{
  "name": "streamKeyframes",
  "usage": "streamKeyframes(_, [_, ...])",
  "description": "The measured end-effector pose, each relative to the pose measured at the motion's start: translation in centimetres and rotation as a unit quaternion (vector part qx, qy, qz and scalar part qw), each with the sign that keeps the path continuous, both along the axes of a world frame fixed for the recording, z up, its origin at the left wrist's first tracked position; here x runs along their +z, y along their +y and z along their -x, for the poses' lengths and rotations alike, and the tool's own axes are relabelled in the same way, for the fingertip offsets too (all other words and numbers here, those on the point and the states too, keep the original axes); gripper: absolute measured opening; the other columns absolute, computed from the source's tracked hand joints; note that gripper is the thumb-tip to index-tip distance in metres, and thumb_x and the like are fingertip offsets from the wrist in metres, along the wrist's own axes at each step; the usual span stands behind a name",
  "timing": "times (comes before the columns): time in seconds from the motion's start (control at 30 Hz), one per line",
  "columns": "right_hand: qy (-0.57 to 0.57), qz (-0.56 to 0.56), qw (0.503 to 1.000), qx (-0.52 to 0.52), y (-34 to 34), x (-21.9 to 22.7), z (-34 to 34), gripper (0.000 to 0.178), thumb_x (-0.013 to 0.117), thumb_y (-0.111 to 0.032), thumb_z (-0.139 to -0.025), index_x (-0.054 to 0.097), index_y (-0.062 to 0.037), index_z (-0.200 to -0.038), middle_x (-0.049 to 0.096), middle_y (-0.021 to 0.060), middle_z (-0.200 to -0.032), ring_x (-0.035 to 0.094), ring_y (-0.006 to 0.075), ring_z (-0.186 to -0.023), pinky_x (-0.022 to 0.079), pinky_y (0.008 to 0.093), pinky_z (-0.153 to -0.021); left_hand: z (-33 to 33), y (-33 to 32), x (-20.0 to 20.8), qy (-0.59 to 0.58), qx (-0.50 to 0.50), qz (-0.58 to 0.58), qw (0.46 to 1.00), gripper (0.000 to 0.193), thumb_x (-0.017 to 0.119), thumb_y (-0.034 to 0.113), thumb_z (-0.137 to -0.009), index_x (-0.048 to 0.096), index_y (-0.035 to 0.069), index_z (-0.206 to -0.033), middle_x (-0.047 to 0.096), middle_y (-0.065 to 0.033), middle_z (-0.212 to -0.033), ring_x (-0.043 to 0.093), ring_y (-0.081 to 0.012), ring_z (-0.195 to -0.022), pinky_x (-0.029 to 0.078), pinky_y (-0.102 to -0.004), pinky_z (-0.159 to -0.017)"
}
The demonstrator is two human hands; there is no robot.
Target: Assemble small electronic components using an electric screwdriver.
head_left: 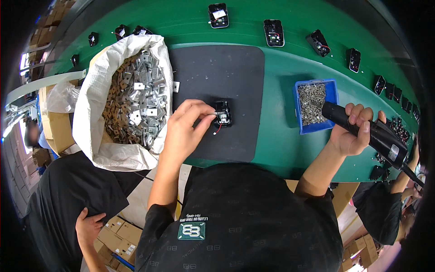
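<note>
In the head view, the person's two hands work over one green table [281, 152]. The left hand [188, 120] reaches over one dark mat [244, 140], its thumb and index fingertips nearly together at the left edge of one small black device [228, 109]. A silvery part [222, 118] shows inside the device beside those fingertips; whether they have hold of it cannot be told. The device lies near the middle of the mat, with one red wire ending in a small white connector [215, 133] just below it.

The right hand [349, 138] is wrapped around one black corded tool [383, 141], fingers closed about its body, its front end above the right side of one blue bin [319, 128]. The bin holds small metal fasteners [310, 102], too many to count.

Left of the mat stands one white sack [86, 129] of metal clips [152, 90], likewise beyond counting; one loose clip [176, 86] lies just outside its rim.

Along the green strip [181, 20] beyond, four similar devices [273, 34] sit well apart from centre to right; further ones crowd toward the right rim, and four more dark units [93, 39] show at left.
</note>
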State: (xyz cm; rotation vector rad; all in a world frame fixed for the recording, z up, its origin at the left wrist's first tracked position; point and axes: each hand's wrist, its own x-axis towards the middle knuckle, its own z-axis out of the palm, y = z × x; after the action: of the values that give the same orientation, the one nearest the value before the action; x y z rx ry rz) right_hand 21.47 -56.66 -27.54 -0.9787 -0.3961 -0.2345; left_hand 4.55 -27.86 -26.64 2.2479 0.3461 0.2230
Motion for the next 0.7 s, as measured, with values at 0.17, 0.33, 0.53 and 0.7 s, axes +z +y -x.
streamKeyframes(0.17, [0.015, 0.006, 1.0, -0.009, 0.0, 0.3, 0.2, 0.048, 0.058, -0.012, -0.082, 0.044, -0.0119, -0.128, 0.043, 0.0011, -0.07, 0.043, 0.014, -0.064, 0.038, 0.0336, -0.066, 0.2, 0.0, -0.7, 0.033, 0.004, -0.047, 0.998, 0.017, 0.075, 0.002, -0.072, 0.066, 0.001, -0.086, 0.06, -0.0098, -0.097, 0.063, -0.0233, -0.081, 0.051, -0.0319, -0.07])
streamKeyframes(0.33, [0.012, 0.007, 1.0, 0.009, 0.2, 0.3, 0.2, 0.048, 0.058, -0.012, -0.082, 0.043, -0.0121, -0.128, 0.043, 0.0012, -0.07, 0.043, 0.014, -0.065, 0.038, 0.0333, -0.066, -0.3, 0.2, -1.9, -0.018, -0.033, -0.086, 0.996, 0.015, 0.075, 0.004, -0.071, 0.065, 0.001, -0.082, 0.061, -0.0113, -0.107, 0.061, -0.0272, -0.093, 0.051, -0.0334, -0.077])
streamKeyframes(0.53, [0.009, 0.007, 1.0, 0.026, 0.3, 0.0, 0.4, 0.048, 0.057, -0.011, -0.083, 0.043, -0.0128, -0.129, 0.044, 0.0018, -0.071, 0.043, 0.0139, -0.065, 0.038, 0.0336, -0.067, -0.9, -0.1, -2.8, 0.011, -0.054, -0.01, 0.998, 0.021, 0.074, 0.007, -0.073, 0.062, 0.003, -0.089, 0.065, -0.0113, -0.101, 0.063, -0.0303, -0.088, 0.051, -0.035, -0.074])
streamKeyframes(0.7, [0.008, 0.014, 0.999, 0.028, 0.2, 0.0, 0.6, 0.048, 0.057, -0.011, -0.083, 0.044, -0.0131, -0.129, 0.044, 0.0019, -0.071, 0.043, 0.0139, -0.065, 0.038, 0.0336, -0.067, -1.7, -0.5, -1.3, 0.069, -0.056, -0.011, 0.996, 0.025, 0.071, 0.009, -0.077, 0.061, 0.004, -0.1, 0.062, -0.011, -0.095, 0.063, -0.0317, -0.082, 0.051, -0.0368, -0.069])
